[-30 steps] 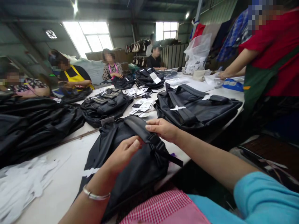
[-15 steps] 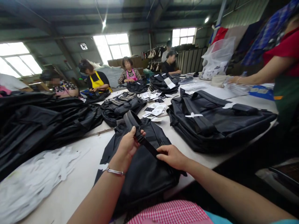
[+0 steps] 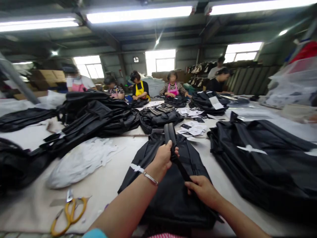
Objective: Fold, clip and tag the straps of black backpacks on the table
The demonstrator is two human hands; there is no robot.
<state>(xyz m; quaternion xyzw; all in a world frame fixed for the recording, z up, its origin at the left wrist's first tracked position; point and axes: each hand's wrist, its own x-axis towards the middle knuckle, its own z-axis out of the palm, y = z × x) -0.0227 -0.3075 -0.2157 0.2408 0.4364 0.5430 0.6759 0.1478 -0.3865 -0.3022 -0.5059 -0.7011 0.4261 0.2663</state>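
Observation:
A black backpack (image 3: pixel 160 201) lies flat on the white table in front of me, with its straps facing up. My left hand (image 3: pixel 164 155) is closed round one shoulder strap (image 3: pixel 169 132) near its buckle, and the padded part stands up above my fist. Lower down, my right hand (image 3: pixel 201 190) pinches the narrow black webbing that runs from the buckle. The webbing is stretched straight between both hands. A white paper band (image 3: pixel 136 167) is wrapped round the other strap at the backpack's left side, just beyond my left wrist.
Yellow-handled scissors (image 3: pixel 69 211) lie at the front left, near a heap of white strips (image 3: pixel 81 162). Black bags are piled at left (image 3: pixel 99 115) and right (image 3: pixel 267 165). White tags (image 3: pixel 194 128) are scattered behind the backpack. Several people work across the table.
My left hand has taken hold of the shoulder strap at its buckle and lifted it. My right hand has gone from the padded strap to the webbing. The view has swung left, bringing the scissors into sight.

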